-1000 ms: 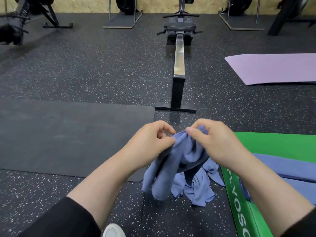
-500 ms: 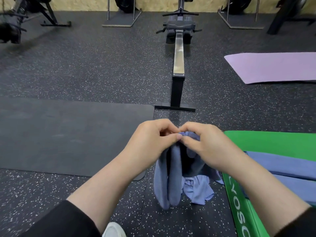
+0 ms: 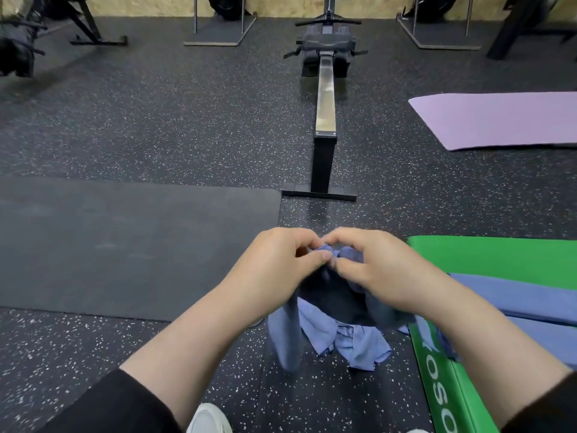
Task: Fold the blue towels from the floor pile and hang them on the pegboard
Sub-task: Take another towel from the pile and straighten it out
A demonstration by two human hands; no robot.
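A blue towel (image 3: 285, 339) hangs bunched from both my hands above the speckled floor. My left hand (image 3: 274, 270) pinches its top edge, and my right hand (image 3: 377, 273) pinches the same edge right beside it, fingertips almost touching. Below them a lighter blue crumpled towel (image 3: 356, 342) lies on the floor. More blue towels (image 3: 530, 301) lie flat across the green mat (image 3: 487, 254) on the right. The pegboard is not in view.
A rowing machine (image 3: 324, 98) runs away from me straight ahead. A dark mat (image 3: 125, 242) lies to the left, a purple mat (image 3: 505, 120) at the far right. Rack stands and other gym machines line the back wall. My white shoe (image 3: 209, 420) shows below.
My hands have come together on the towel's top edge, and the cloth has shifted from a loose spread clump to a narrower hanging bunch.
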